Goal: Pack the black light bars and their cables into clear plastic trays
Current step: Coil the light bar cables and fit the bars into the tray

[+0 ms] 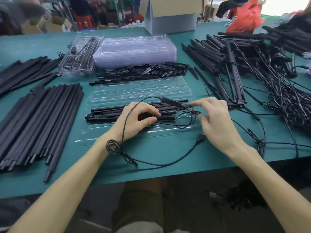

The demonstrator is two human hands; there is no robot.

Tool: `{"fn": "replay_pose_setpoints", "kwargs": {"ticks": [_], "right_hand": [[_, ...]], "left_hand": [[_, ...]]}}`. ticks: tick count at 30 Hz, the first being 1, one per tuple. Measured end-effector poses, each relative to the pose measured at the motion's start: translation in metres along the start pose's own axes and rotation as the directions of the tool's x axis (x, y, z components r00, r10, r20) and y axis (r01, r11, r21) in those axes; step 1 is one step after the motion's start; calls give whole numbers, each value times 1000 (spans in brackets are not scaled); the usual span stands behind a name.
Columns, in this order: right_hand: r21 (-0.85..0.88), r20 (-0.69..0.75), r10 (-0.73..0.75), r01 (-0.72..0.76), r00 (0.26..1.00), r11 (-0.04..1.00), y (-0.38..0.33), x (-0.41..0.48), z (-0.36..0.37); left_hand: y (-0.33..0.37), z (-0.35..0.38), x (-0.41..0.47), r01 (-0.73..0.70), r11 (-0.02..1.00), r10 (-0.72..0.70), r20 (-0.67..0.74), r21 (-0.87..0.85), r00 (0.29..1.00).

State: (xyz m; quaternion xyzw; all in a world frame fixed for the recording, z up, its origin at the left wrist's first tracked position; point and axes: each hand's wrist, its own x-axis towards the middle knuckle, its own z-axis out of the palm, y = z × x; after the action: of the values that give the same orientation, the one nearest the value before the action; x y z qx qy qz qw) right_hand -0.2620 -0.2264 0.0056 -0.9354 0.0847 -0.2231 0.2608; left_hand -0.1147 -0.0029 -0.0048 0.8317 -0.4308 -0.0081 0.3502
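Bright, even light; faint sheen on clear trays [134, 49]; edges bow; far corners blurred, perhaps motion.

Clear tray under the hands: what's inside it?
Black light bars lie inside the clear tray, with a loop of cable. The left hand grips the bars and covers their middle, so that part is hidden.

table mat [168, 153] teal-green. light bars [107, 110] and cable [159, 163] matte black. tray [139, 88] clear; tray stack [134, 49] at 12 o'clock lilac-tinted. box [170, 19] at 12: grey body, brown flaps. bag [245, 17] at 1 o'clock red.
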Motion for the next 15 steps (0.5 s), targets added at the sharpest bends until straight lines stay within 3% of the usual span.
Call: {"fn": "replay_pose_setpoints", "kwargs": {"ticks": [3,6,9,11,15], "right_hand": [[12,77,72,-73,994,997,3,5,1],[44,7,99,-99,995,994,5,10,2],[79,-87,144,-137,986,987,6,13,2],[91,-129,159,-148,979,985,7,15,2],[146,-221,171,-140,960,979,6,17,-3]], "left_hand": [[-1,-2,0,34,998,-34,7,-60,999],[2,-6,-1,68,939,-87,-42,-337,995],[-1,-11,1,76,769,-202,-129,-635,971],[-5,-16,3,76,597,-302,-136,-799,944],[-11,-19,5,31,329,-419,-116,-944,901]]}}
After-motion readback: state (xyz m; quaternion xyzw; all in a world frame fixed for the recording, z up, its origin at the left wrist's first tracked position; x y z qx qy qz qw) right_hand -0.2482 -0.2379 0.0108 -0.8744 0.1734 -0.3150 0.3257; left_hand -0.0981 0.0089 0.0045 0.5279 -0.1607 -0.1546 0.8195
